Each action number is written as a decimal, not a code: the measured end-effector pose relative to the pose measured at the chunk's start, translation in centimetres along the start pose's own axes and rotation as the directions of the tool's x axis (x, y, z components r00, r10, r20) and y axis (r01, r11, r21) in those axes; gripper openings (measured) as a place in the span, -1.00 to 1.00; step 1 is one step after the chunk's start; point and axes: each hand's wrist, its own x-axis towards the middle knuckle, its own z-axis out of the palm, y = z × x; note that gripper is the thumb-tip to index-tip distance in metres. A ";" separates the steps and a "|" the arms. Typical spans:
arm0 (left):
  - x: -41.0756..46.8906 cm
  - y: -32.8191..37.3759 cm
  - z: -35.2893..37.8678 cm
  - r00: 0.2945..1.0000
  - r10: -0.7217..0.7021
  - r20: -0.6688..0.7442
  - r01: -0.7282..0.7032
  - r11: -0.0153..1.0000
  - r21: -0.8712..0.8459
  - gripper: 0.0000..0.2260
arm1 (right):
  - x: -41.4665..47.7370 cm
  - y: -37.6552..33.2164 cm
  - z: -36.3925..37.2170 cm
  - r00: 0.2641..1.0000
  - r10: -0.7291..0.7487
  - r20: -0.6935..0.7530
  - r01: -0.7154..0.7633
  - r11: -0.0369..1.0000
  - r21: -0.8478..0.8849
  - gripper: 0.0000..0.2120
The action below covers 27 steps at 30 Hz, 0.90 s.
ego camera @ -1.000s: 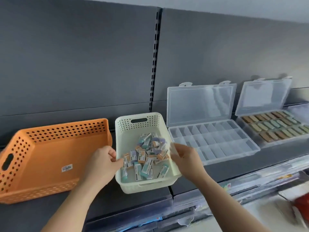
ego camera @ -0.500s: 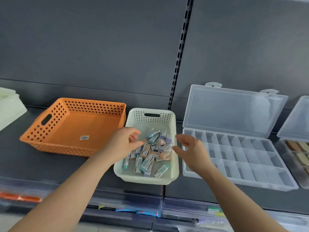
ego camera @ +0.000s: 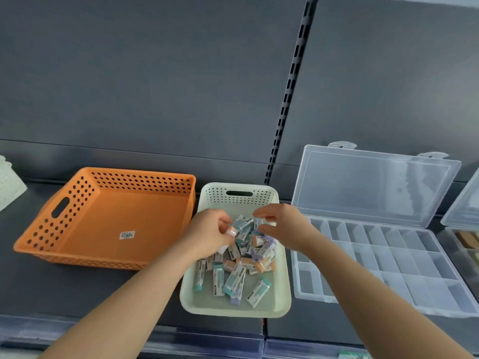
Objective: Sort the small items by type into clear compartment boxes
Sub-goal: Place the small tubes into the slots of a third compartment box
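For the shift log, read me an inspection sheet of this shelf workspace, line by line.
Surface: dark grey shelf, baskets and boxes on it.
Job's things: small items heaped in white basket; clear compartment box beside it, lid up, compartments empty.
Clutter: orange basket, only a sticker inside; second box at right edge, holding items; white object at left edge.
Hands: left hand grips one small item; right hand over the heap, grip unclear.
Cables: nothing seen.
Surroundings: grey back panel, slotted upright.

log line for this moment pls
phase: picking | left hand: pinches small item over white basket | right hand: fingers curled over pile, grip unclear | compartment box: lid open, no items seen
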 end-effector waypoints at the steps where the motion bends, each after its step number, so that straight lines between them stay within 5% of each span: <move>1: -0.3 -0.1 -0.9 1.000 0.000 -0.026 -0.001 0.999 -0.055 -0.67 | 1.0 -0.2 0.2 0.998 -0.009 0.062 0.012 0.999 -0.047 -0.62; 5: -1.6 -1.1 -4.0 0.996 -0.074 -0.046 0.050 0.921 -0.387 -0.75 | 4.1 -1.0 1.6 0.966 -0.023 0.259 0.085 0.970 -0.227 -0.47; 9: -1.6 -1.9 -4.9 0.982 -0.185 0.027 0.150 0.694 -0.705 -0.81 | 5.9 -1.1 2.8 0.937 -0.041 0.347 0.172 0.919 -0.355 -0.55; 15: -0.7 -2.2 -5.6 0.970 -0.201 0.135 0.203 0.377 -0.904 -0.81 | 6.4 -0.7 3.1 0.940 -0.008 0.340 0.122 0.942 -0.313 -0.64; 17: -0.2 -2.2 -5.6 0.969 -0.188 0.159 0.217 0.339 -0.915 -0.82 | 6.3 -0.7 2.8 0.949 -0.016 0.314 0.112 0.951 -0.289 -0.68; 21: 1.5 -1.4 -5.2 0.965 -0.177 0.191 0.251 0.434 -0.865 -0.85 | 5.3 -0.7 1.6 0.981 -0.025 0.190 0.065 0.976 -0.206 -0.88; 23: 2.6 -0.7 -4.4 0.970 -0.172 0.171 0.241 0.604 -0.760 -0.89 | 4.6 -0.5 0.4 0.998 -0.001 0.056 0.003 0.999 -0.034 -0.92; 25: 4.0 -0.2 -3.1 0.981 -0.138 0.134 0.187 0.839 -0.512 -0.83 | 3.8 -0.2 -0.8 0.996 0.066 -0.054 -0.057 0.988 0.144 -0.93; 27: 5.2 0.3 -1.4 0.979 -0.105 0.174 0.142 0.965 -0.221 -0.67 | 2.9 0.2 -1.4 0.988 0.126 -0.090 -0.104 0.972 0.212 -0.91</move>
